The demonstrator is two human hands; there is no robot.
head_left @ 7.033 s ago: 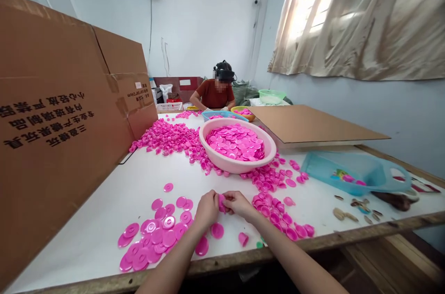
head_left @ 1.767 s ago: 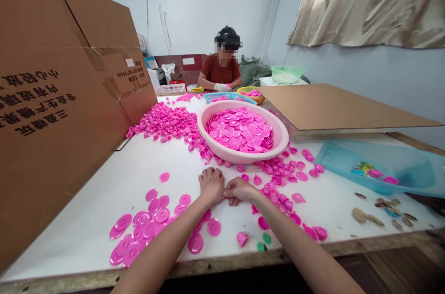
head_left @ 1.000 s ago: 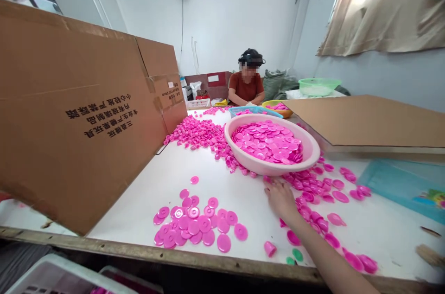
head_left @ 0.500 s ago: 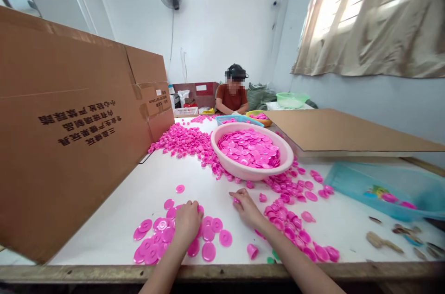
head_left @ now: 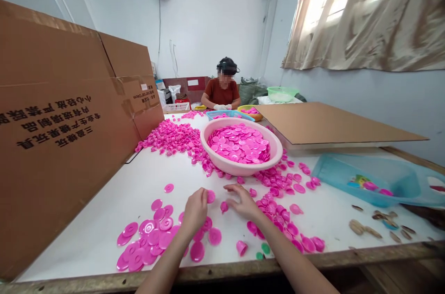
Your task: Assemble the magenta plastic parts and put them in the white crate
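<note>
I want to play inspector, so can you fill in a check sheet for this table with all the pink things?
Surface: white table, wooden front edge.
Job's things: pink disc at left hand fingertips; pink cap beside right hand thumb; flat discs under the left forearm; loose caps heaped behind; pink basin full of discs.
Clutter: blue tray, seed shells, green bits.
Hands: left pinches the disc; right fingers stretched, grip unclear.
Cables: fan cord down the wall.
Surroundings: cardboard box, cardboard sheet, seated person, curtain.
</note>
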